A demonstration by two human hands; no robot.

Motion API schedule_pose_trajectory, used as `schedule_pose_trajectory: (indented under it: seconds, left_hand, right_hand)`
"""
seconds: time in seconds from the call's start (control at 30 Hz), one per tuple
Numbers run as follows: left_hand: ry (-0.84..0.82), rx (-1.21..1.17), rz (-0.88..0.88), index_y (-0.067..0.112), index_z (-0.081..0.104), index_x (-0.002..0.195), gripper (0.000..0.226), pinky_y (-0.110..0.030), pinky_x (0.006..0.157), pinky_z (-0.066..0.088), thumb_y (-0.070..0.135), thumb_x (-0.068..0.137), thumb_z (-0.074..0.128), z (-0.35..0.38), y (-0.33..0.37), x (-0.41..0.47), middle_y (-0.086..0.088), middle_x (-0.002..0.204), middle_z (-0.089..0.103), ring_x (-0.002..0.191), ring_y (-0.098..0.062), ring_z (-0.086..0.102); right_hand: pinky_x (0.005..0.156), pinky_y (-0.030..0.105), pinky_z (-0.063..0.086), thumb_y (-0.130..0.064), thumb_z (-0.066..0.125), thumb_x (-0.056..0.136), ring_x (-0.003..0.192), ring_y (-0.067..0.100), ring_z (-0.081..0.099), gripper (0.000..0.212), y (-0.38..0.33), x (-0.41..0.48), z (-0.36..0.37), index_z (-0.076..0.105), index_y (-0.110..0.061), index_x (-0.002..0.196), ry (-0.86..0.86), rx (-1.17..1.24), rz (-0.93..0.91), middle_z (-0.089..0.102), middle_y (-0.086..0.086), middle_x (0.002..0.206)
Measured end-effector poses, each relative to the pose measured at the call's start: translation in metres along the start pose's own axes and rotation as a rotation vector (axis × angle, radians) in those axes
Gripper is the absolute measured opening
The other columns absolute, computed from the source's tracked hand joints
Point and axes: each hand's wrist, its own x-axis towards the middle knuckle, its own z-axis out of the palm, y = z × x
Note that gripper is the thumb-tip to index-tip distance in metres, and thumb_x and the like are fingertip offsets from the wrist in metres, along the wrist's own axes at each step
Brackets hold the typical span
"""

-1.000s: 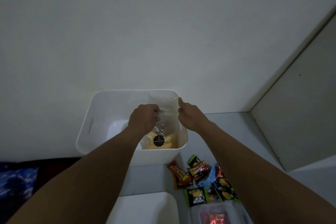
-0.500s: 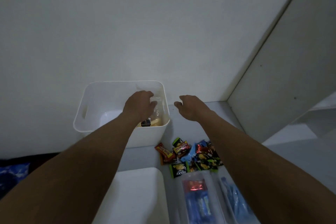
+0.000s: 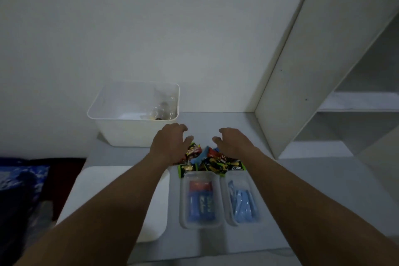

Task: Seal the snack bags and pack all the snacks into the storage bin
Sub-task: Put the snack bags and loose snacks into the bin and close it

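Note:
The white storage bin (image 3: 121, 129) stands at the back left of the grey table, and a clear snack bag (image 3: 164, 108) leans in its right corner. In front of the bin lies a pile of small snack packets (image 3: 212, 161) in red, green and blue wrappers. My left hand (image 3: 170, 142) hovers over the pile's left side and my right hand (image 3: 232, 141) over its right side. Both hands have loosely curled fingers and hold nothing. Closer to me lie a clear bag of red and blue bars (image 3: 200, 200) and a clear bag of light blue packets (image 3: 243, 200).
A white lid (image 3: 151, 205) lies flat at the front left, partly under my left forearm. A white shelf unit (image 3: 323, 71) rises on the right. Dark blue fabric (image 3: 19, 175) lies left of the table. A plain wall stands behind.
My left hand let go of the clear snack bag, which now stays in the bin. Both hands pulled back toward me and came down over the packet pile. The camera tilted down.

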Motion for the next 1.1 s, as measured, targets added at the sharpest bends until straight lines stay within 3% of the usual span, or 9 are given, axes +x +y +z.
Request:
schedule_pose_trajectory:
  seconds: [0.1, 0.23, 0.33, 0.5, 0.63, 0.7, 0.8, 1.0, 1.1]
  left_hand:
    - [-0.049, -0.021, -0.065, 0.012, 0.062, 0.123, 0.044, -0.041, 0.091, 0.048, 0.042, 0.092, 0.059, 0.032, 0.008, -0.026, -0.012, 0.117, 0.066, 0.111, -0.031, 0.057]
    - [-0.163, -0.041, -0.138, 0.016, 0.061, 0.123, 0.043, -0.04, 0.089, 0.049, 0.038, 0.087, 0.065, 0.076, 0.005, -0.062, -0.012, 0.118, 0.064, 0.112, -0.032, 0.058]
    - [-0.246, -0.016, -0.245, 0.017, 0.05, 0.135, 0.055, -0.041, 0.096, 0.047, 0.037, 0.087, 0.065, 0.101, 0.003, -0.082, -0.012, 0.127, 0.057, 0.118, -0.032, 0.054]
    - [-0.306, -0.056, -0.416, 0.014, 0.044, 0.132, 0.052, -0.037, 0.089, 0.048, 0.028, 0.087, 0.065, 0.128, 0.001, -0.103, -0.014, 0.119, 0.057, 0.111, -0.031, 0.059]
    - [-0.262, -0.09, -0.464, 0.014, 0.045, 0.131, 0.05, -0.037, 0.088, 0.048, 0.025, 0.087, 0.065, 0.135, -0.001, -0.105, -0.014, 0.119, 0.06, 0.11, -0.032, 0.06]
    - [-0.254, -0.093, -0.449, 0.017, 0.041, 0.137, 0.056, -0.037, 0.089, 0.049, 0.027, 0.088, 0.065, 0.137, 0.002, -0.105, -0.014, 0.12, 0.061, 0.11, -0.031, 0.06]
    - [-0.281, -0.034, -0.405, 0.022, 0.04, 0.143, 0.055, -0.038, 0.092, 0.05, 0.027, 0.091, 0.06, 0.138, 0.009, -0.106, -0.013, 0.119, 0.058, 0.11, -0.03, 0.06]
    - [-0.261, 0.057, -0.364, 0.023, 0.056, 0.13, 0.041, -0.042, 0.093, 0.053, 0.024, 0.089, 0.059, 0.135, 0.013, -0.108, -0.01, 0.121, 0.054, 0.112, -0.03, 0.058]
    - [-0.24, 0.122, -0.331, 0.021, 0.06, 0.127, 0.04, -0.041, 0.092, 0.052, 0.023, 0.087, 0.058, 0.131, 0.018, -0.106, -0.008, 0.126, 0.053, 0.116, -0.029, 0.055]
  right_hand:
    - [0.104, 0.039, 0.042, -0.037, 0.044, 0.101, 0.126, 0.031, 0.05, 0.048, 0.022, -0.016, 0.02, 0.05, -0.002, 0.134, -0.015, 0.035, 0.03, 0.053, 0.016, 0.138]
    - [0.088, 0.04, 0.052, -0.028, 0.052, 0.091, 0.108, 0.031, 0.061, 0.032, 0.055, -0.033, 0.055, 0.058, -0.009, 0.115, -0.044, 0.115, 0.054, 0.063, 0.014, 0.116]
    - [0.093, 0.041, 0.05, -0.03, 0.059, 0.088, 0.117, 0.031, 0.055, 0.046, 0.078, -0.046, 0.082, 0.05, -0.012, 0.129, -0.053, 0.111, 0.102, 0.054, 0.013, 0.129]
    - [0.106, 0.044, 0.041, -0.031, 0.061, 0.091, 0.133, 0.034, 0.039, 0.069, 0.106, -0.065, 0.113, 0.028, -0.01, 0.149, -0.056, 0.074, 0.241, 0.036, 0.017, 0.145]
    - [0.104, 0.043, 0.04, -0.039, 0.07, 0.086, 0.132, 0.036, 0.041, 0.097, 0.114, -0.068, 0.122, 0.009, -0.006, 0.154, -0.046, 0.184, 0.39, 0.034, 0.018, 0.145]
    - [0.103, 0.041, 0.042, -0.041, 0.077, 0.08, 0.131, 0.036, 0.044, 0.103, 0.116, -0.068, 0.121, 0.014, -0.002, 0.152, -0.017, 0.263, 0.465, 0.035, 0.019, 0.144]
    - [0.093, 0.037, 0.046, -0.037, 0.081, 0.076, 0.121, 0.033, 0.051, 0.081, 0.125, -0.066, 0.122, 0.039, -0.002, 0.135, 0.004, 0.342, 0.536, 0.043, 0.019, 0.134]
    - [0.081, 0.031, 0.044, -0.014, 0.065, 0.086, 0.113, 0.033, 0.057, 0.048, 0.137, -0.062, 0.117, 0.043, -0.006, 0.129, 0.06, 0.536, 0.559, 0.056, 0.016, 0.124]
    - [0.081, 0.04, 0.058, -0.006, 0.061, 0.084, 0.089, 0.034, 0.069, 0.027, 0.142, -0.058, 0.106, 0.053, -0.013, 0.109, 0.158, 0.636, 0.563, 0.064, 0.016, 0.109]
